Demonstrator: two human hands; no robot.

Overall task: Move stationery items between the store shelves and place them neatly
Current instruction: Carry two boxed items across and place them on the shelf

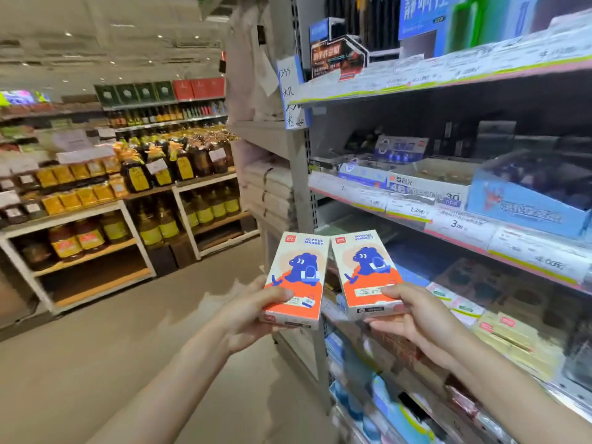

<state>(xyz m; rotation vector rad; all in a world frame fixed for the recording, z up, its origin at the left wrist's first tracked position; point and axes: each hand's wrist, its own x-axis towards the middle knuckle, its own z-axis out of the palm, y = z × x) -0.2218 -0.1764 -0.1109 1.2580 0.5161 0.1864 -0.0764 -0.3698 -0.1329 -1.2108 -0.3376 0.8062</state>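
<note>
So over on the far left there's a grocery rack [80,216] stacked with yellow-labelled bottles [150,232] and jars, well apart from everything else. Moving right, the left hand [253,315] is pinching the bottom end of a slim box [296,277], thumb on the front, fingers tucked behind. It's orange and cream with a blue cartoon animal printed on it. Just beside it, nearly touching along the long edge, is a matching second box [368,274], and the right hand [416,318] grips that one the same way, thumb across the lower front. Both boxes are held up in the air in front of the shelf post [301,187], tilted slightly apart at the top. Further right are the stationery shelves [448,219], with price tags [458,224] along the edges and a light blue display box [525,206] on the middle shelf.
</note>
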